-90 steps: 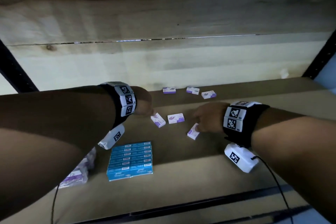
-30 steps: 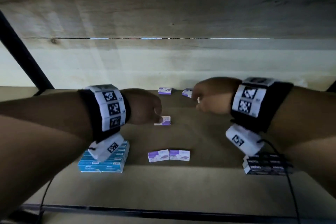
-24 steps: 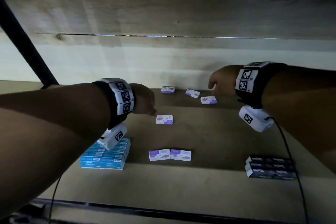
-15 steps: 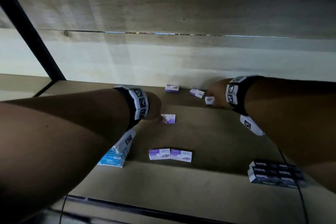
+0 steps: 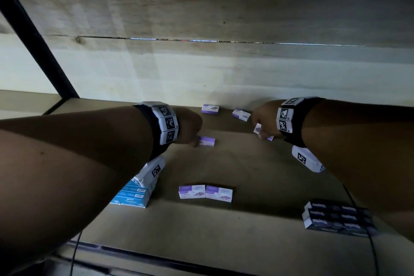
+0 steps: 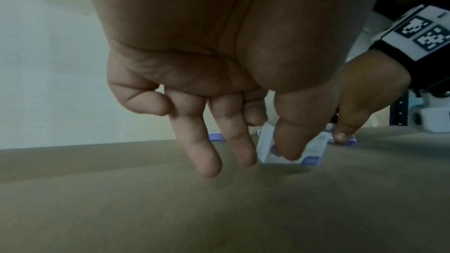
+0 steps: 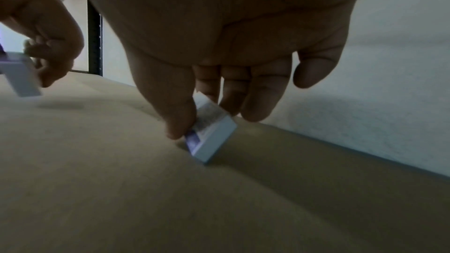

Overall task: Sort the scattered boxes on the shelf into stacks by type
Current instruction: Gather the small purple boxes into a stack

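Small purple-and-white boxes lie scattered on the brown shelf (image 5: 246,163). My left hand (image 5: 190,132) pinches one purple box (image 5: 207,141) between thumb and forefinger; the left wrist view shows this box (image 6: 314,151) tilted up off the shelf. My right hand (image 5: 264,121) pinches another purple box (image 5: 257,129) near the back wall, and in the right wrist view that box (image 7: 212,134) stands tipped on one edge. Two purple boxes (image 5: 205,192) lie side by side at the front middle. Two more purple boxes (image 5: 210,108) (image 5: 240,115) rest by the back wall.
A stack of blue boxes (image 5: 132,195) sits at the front left, partly behind my left forearm. A stack of dark boxes (image 5: 336,216) sits at the front right. A black upright post (image 5: 38,40) stands at the left. The shelf's front edge (image 5: 179,255) runs below.
My right hand has dropped from above the back boxes onto one and taken hold of it. My left hand has closed on the middle box and tilted it up.
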